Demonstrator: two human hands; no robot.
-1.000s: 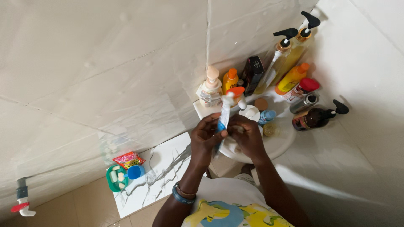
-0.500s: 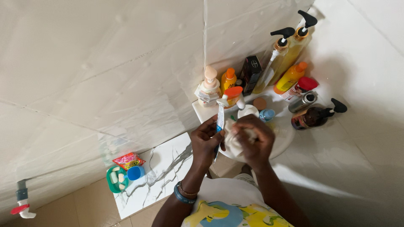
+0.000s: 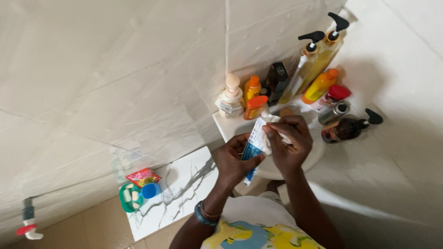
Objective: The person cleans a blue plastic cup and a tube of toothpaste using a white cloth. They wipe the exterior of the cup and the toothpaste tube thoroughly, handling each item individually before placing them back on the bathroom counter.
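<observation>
So my left hand point(image 3: 235, 161) had its grip pinched around the middle of a blue and white tube point(image 3: 255, 144), and my right hand point(image 3: 287, 140) was closed on its top end. The tube ran on a slant, top toward the wall, bottom end pointing back at me, right over the white basin point(image 3: 314, 154). On the shelf behind: two tall pump bottles point(image 3: 316, 60), three orange-capped bottles point(image 3: 253, 87), and one dark pump bottle point(image 3: 348, 128) lying down.
</observation>
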